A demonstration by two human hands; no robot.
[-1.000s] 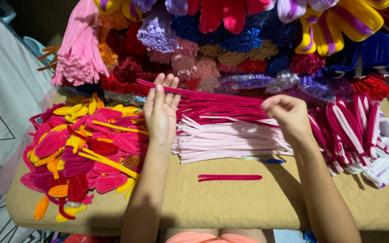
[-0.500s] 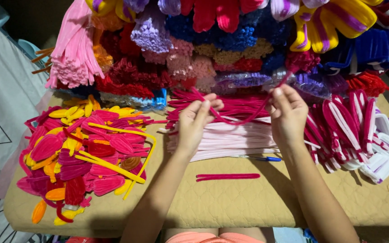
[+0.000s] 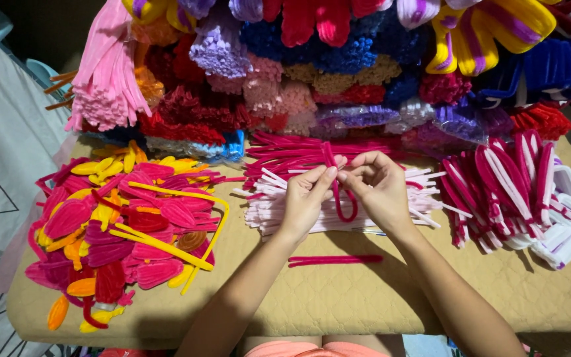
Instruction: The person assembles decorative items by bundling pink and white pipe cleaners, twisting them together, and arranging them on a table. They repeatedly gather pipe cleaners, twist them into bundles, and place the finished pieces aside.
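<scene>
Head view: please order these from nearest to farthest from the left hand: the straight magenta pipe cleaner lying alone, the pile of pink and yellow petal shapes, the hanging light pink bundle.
From the left hand:
1. Straight magenta pipe cleaner, just below the hands.
2. Pile of pink and yellow petal shapes, on the left.
3. Hanging light pink bundle, upper left, at the back.

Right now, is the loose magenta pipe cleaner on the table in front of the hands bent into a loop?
No, the loose magenta pipe cleaner lies straight on the tan table; the looped one is held by both hands.

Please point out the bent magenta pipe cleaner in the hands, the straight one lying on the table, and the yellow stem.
Bent pipe cleaner (image 3: 346, 213), head view, bottom of loop.
Straight pipe cleaner (image 3: 335, 260), head view, middle.
Yellow stem (image 3: 156, 245), head view, mid-length.
</scene>
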